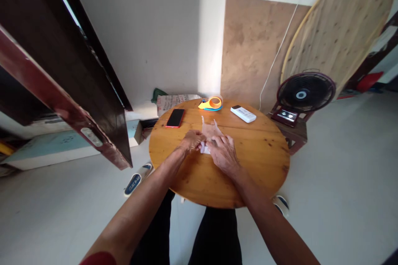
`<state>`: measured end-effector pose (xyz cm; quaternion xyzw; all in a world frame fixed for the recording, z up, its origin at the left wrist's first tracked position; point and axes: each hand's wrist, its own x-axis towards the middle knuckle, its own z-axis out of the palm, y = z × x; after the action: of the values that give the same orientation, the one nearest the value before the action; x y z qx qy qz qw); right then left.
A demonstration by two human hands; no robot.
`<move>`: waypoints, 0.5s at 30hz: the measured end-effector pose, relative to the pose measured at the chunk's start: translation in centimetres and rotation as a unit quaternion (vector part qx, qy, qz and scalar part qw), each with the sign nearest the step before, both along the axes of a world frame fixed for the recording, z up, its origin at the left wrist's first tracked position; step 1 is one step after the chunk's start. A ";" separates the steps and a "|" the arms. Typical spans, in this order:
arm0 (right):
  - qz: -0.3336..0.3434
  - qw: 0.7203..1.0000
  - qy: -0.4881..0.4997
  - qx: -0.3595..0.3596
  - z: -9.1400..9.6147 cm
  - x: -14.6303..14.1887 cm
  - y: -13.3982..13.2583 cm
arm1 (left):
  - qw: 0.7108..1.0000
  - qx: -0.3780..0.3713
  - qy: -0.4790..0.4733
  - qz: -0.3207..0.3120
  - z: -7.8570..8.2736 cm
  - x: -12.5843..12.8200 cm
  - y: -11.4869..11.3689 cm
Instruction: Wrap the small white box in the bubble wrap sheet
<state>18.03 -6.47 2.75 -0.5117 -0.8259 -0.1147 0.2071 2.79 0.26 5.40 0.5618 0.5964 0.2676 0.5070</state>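
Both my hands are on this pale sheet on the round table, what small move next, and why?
Probably press the right hand along the pale sheet toward its far end while the left hand pins the near edge: the far end looks crumpled and lies uncovered beyond both hands.

This looks like a plain room in a home: a small round wooden table stands on a pale bare floor against white walls, with slippers lying beside it. On the table lie everyday household things, a phone, a remote control and an orange tape dispenser. A standing fan sits on a low stool, a plywood board and a large round wooden tabletop lean against the wall, and a dark wooden door is at the left
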 end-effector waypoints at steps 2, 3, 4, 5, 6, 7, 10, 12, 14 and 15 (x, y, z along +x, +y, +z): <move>0.003 1.000 0.014 -0.001 0.0 0.1 0.0 | 1.000 0.007 -0.017 -0.011 0.0 0.3 -0.2; 0.005 1.000 0.024 -0.002 0.0 0.1 0.0 | 0.999 0.011 -0.025 -0.018 0.0 0.3 -0.3; 0.007 0.999 0.035 -0.002 0.1 0.1 0.0 | 0.999 0.013 -0.032 -0.026 0.0 0.2 -0.4; 0.010 0.999 0.047 -0.002 0.1 0.2 0.0 | 0.999 0.014 -0.038 -0.035 0.0 0.1 -0.5; 0.011 0.998 0.058 -0.001 0.1 0.2 0.0 | 0.998 0.015 -0.044 -0.044 0.1 -0.1 -0.6; 0.013 0.998 0.068 0.000 0.1 0.2 0.0 | 0.997 0.016 -0.050 -0.052 0.1 -0.2 -0.8; 0.013 0.996 0.089 0.006 -0.1 0.2 0.1 | 0.995 0.042 -0.042 -0.082 0.2 -0.5 -1.1; 0.010 0.995 0.098 0.005 -0.4 0.3 0.2 | 0.989 0.101 0.005 -0.109 0.1 -0.5 -1.4; 0.007 0.994 0.106 0.003 -0.5 0.3 0.3 | 0.972 0.185 0.069 -0.130 -0.2 -0.4 -1.7; 0.006 0.994 0.110 0.001 -0.5 0.3 0.3 | 0.959 0.228 0.102 -0.136 -0.4 -0.3 -1.9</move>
<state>18.37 -6.15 2.22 -0.5161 -0.8011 -0.0573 0.2975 2.49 -1.67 5.02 0.7628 0.4857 0.2664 0.3336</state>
